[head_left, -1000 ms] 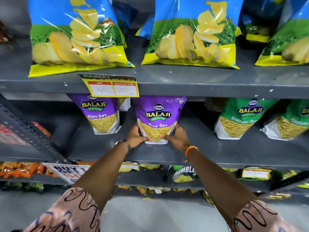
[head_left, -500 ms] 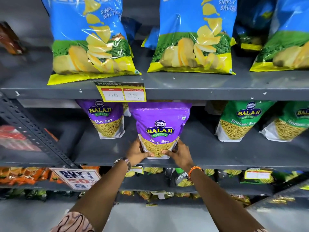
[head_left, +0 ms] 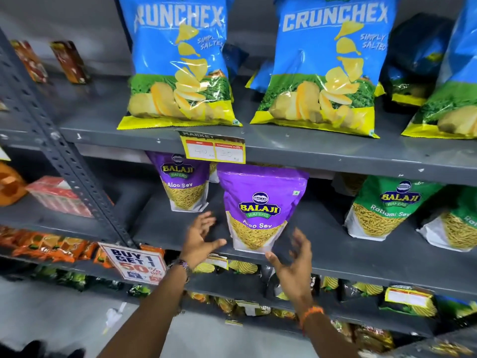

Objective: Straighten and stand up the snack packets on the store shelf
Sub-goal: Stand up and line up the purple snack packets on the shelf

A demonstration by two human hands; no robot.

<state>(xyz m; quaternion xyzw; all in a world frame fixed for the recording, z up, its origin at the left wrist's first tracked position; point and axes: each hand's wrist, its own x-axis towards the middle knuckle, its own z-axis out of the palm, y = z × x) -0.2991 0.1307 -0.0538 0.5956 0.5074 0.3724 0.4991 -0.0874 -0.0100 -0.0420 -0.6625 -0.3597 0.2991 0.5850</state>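
A purple Aloo Sev packet (head_left: 260, 208) stands upright near the front edge of the middle shelf (head_left: 361, 264). My left hand (head_left: 200, 240) is open just to its left, fingers spread, not touching it. My right hand (head_left: 293, 259) is open just below and to its right, also apart from it. A second purple Aloo Sev packet (head_left: 184, 184) stands further back on the left. Green Ratlami Sev packets (head_left: 387, 208) stand to the right on the same shelf.
Blue Crunchex chip bags (head_left: 180, 63) (head_left: 327, 65) stand on the upper shelf, above a yellow price tag (head_left: 213, 149). A slotted grey upright (head_left: 64, 151) runs at the left. A "Buy 1 Get 1" sign (head_left: 135, 262) hangs below. Lower shelves hold several small packets.
Both hands have let go of the front purple packet and drawn back with fingers spread. The packet now stands alone, closer to the shelf's front edge. The view has tilted up.
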